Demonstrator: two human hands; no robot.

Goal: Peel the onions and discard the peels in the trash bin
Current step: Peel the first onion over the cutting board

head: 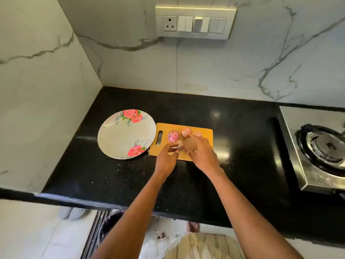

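A wooden cutting board [205, 134] lies on the black counter with pink onions on it. One onion [173, 136] sits at the board's left and another onion [186, 132] behind it; a third onion [198, 134] peeks out past my right hand. Between my hands is a further onion [179, 145], partly hidden. My right hand [200, 151] curls over it from the right, and my left hand [167, 156] pinches it from the left. A dark trash bin [110, 221] stands on the floor below the counter edge, mostly hidden by my left arm.
A round floral plate [119, 139] lies left of the board, touching its corner. A steel gas stove [321, 146] occupies the right end of the counter. Marble walls close off the back and left, with a switch panel [195, 22] above. Small scraps dot the counter front.
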